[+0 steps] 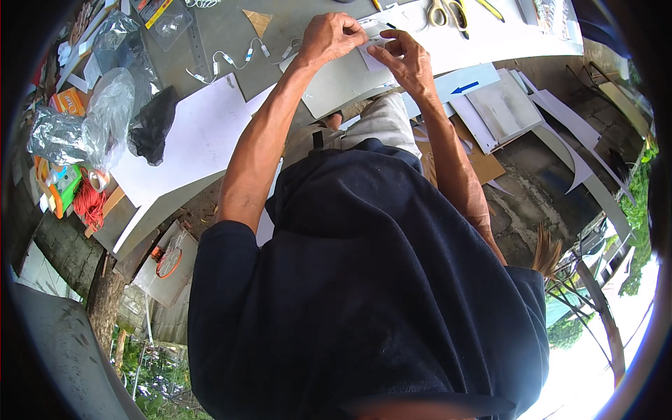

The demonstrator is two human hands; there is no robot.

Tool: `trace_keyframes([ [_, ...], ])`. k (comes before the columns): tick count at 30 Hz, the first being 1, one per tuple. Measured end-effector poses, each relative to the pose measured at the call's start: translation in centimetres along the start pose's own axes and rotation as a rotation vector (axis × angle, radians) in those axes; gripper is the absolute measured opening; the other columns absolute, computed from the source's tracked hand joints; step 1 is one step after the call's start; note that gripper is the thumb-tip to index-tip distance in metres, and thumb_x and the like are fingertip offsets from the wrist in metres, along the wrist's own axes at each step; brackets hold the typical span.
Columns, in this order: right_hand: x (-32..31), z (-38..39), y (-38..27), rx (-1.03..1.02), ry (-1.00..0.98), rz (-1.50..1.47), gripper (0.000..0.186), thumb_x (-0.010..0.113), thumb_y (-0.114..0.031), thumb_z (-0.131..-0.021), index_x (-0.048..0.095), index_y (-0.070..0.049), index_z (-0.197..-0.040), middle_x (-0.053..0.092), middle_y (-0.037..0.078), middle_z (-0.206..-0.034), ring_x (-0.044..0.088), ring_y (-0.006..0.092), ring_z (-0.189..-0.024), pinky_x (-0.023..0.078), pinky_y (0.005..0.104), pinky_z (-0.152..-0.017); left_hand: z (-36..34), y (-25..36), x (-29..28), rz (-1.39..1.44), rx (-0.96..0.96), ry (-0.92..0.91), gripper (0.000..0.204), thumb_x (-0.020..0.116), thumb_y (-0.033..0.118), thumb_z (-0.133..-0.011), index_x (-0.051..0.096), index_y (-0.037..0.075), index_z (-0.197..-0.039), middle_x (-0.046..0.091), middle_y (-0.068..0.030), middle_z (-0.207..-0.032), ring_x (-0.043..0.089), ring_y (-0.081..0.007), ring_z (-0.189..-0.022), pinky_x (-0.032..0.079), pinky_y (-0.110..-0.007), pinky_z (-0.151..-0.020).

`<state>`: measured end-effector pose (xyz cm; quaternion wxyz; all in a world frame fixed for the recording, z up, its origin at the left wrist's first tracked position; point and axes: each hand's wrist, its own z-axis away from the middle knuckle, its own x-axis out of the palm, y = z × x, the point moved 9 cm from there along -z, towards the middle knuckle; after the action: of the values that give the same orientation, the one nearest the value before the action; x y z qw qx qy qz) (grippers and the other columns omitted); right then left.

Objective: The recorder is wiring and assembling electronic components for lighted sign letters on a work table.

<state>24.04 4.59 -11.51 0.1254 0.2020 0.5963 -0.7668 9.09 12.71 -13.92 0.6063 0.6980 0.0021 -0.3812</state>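
Both of my hands are over the far part of the table, close together above a small white piece (374,31). My left hand (332,40) has its thumb and fingers pinched together; what is between them is too small to make out. My right hand (409,64) is just beside it, fingers bent, with a gap between thumb and forefinger. A wire with small white LED modules (241,61) runs along the grey tabletop to the left of my left hand. Under my hands lie white sheets and a pale board (336,92).
Scissors (446,14) and a yellow-handled tool (490,8) lie at the far right. Clear plastic bags (112,105), a black bag (152,126) and red cord (89,204) crowd the left. White sheet offcuts (203,129) overhang the near edge. A board with a blue arrow (465,87) stands at right.
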Motion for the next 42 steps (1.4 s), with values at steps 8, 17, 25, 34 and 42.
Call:
trace_keyframes([
  [8,-0.6,-0.2,0.8,0.06,0.081,0.084,0.029,0.074,-0.026,-0.088,0.074,-0.003,-0.106,0.075,0.011,-0.084,0.071,0.0174,-0.076,0.056,0.0315,-0.074,0.6,0.7,-0.3,0.046,-0.014,-0.009,0.022,0.079,0.024,-0.083,0.078,0.005,-0.094,0.072,-0.0053,-0.084,0.07,-0.0155,-0.075,0.054,-0.03,-0.069],
  [17,-0.2,-1.2,2.3,0.132,-0.045,-0.146,0.03,0.071,-0.027,-0.091,0.073,0.001,-0.103,0.072,0.008,-0.078,0.066,0.012,-0.067,0.053,0.0266,-0.063,3.2,-0.2,-1.3,0.381,-0.177,0.15,0.023,0.071,0.008,-0.091,0.073,0.006,-0.114,0.075,-0.0052,-0.099,0.069,-0.0116,-0.09,0.056,-0.027,-0.082],
  [25,-0.2,-0.9,2.7,0.202,-0.113,-0.185,0.026,0.07,-0.022,-0.091,0.074,0.0,-0.104,0.072,0.007,-0.077,0.064,0.0119,-0.063,0.053,0.0276,-0.059,4.5,1.7,-2.8,0.034,-0.086,0.355,0.041,0.076,-0.002,-0.079,0.071,0.011,-0.117,0.067,-0.0052,-0.112,0.069,-0.0194,-0.091,0.059,-0.031,-0.077],
  [34,-0.8,-1.7,3.4,0.178,-0.125,-0.037,0.031,0.074,-0.024,-0.085,0.074,0.002,-0.102,0.072,0.011,-0.074,0.065,0.0155,-0.064,0.053,0.0321,-0.065,3.2,2.7,-2.1,-0.198,0.037,0.346,0.049,0.081,0.006,-0.073,0.069,0.012,-0.12,0.065,-0.0076,-0.117,0.065,-0.0279,-0.101,0.054,-0.039,-0.088],
  [42,-1.1,-3.1,2.7,0.097,-0.181,0.076,0.027,0.072,-0.022,-0.086,0.073,0.002,-0.1,0.074,0.013,-0.079,0.07,0.0187,-0.071,0.055,0.0324,-0.069,3.3,3.9,-2.3,-0.227,0.055,0.423,0.048,0.078,0.005,-0.073,0.067,0.013,-0.12,0.065,-0.0071,-0.113,0.06,-0.0296,-0.109,0.048,-0.043,-0.096],
])
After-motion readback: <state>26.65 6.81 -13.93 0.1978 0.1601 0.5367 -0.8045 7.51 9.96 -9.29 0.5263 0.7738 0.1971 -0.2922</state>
